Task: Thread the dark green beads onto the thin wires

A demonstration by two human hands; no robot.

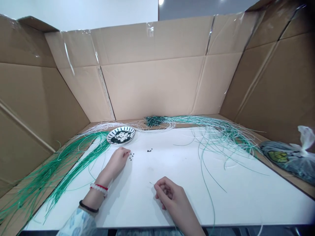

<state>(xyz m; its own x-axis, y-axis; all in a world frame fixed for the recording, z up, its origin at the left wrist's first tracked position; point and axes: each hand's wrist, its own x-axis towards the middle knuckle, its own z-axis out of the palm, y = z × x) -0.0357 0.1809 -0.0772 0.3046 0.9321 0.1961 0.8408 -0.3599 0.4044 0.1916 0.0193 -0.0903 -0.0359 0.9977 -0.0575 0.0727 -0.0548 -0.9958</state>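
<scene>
My left hand [119, 160] is over the white board, just below the plate, its fingertips pinched together beside several small black beads [131, 156]. Whatever lies between those fingertips is too small to make out. Nearer to me, my right hand [171, 196] is closed, thumb against forefinger, on a thin green strand [152, 183] whose tip pokes out to the left. A short row of black beads [149, 150] lies on the board between and beyond both hands. The patterned plate [133, 130] holds many more dark beads.
Loose green strands [81, 160] spread along the left edge. A beaded bundle [155, 121] with green and white strands [221, 131] runs along the back and right. A tied plastic bag [292, 157] sits far right. Cardboard walls [157, 85] enclose the white board [236, 200].
</scene>
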